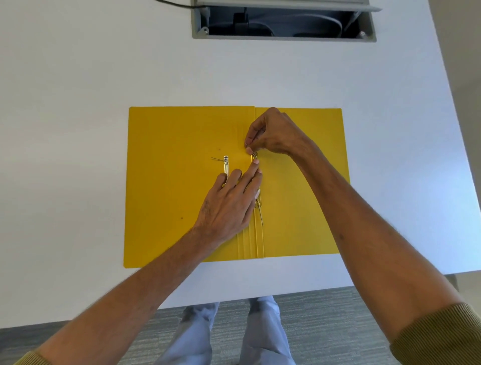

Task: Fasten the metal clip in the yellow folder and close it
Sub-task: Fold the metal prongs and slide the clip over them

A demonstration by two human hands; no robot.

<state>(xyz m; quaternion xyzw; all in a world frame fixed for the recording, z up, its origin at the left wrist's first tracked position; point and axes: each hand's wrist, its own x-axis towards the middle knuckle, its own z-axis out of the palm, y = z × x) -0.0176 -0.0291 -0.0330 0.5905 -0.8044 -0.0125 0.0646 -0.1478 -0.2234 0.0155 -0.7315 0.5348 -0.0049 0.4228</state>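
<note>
plain white desk (91, 104), yellow folder (169, 195) lying open flat on it near the front edge, open grey cable box (283, 36) sunk in at the back

I see bright, even light, a sharp centre, faint shadows, and wide-angle bending of the counter (78, 78) edge at right.

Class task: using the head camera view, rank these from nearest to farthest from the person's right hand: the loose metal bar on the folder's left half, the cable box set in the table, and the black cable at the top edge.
From the right hand:
1. Metal bar, just left on the yellow folder.
2. Cable box, ahead, sunk in the table.
3. Black cable, far top left.
</note>
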